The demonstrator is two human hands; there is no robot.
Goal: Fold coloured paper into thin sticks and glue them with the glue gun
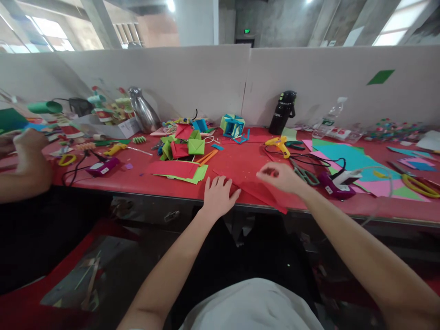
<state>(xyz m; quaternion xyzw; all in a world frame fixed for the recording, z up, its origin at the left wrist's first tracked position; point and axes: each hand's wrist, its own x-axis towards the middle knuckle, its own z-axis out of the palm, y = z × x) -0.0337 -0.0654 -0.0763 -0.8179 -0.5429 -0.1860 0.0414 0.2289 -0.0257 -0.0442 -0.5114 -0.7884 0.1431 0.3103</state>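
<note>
My left hand (219, 198) lies flat near the front edge of the table, its fingers stretched out and pressing at the left end of a folded sheet of red paper (256, 192). The paper runs to the right and one corner pokes past the table edge. Just above its right part is my right hand (281, 178), with fingers curled together; what they hold, if anything, is hidden. Left of my left hand sits a stack of red and green paper strips (175, 169). Behind that stack are folded green and red paper pieces (182, 145).
A yellow glue gun (279, 145), green-handled scissors (305, 175) and a purple power strip (335, 187) lie right, near coloured sheets (350, 160). A black bottle (283, 112) and blue-green paper model (233, 125) stand behind. A co-worker's arm (29, 165) is at left.
</note>
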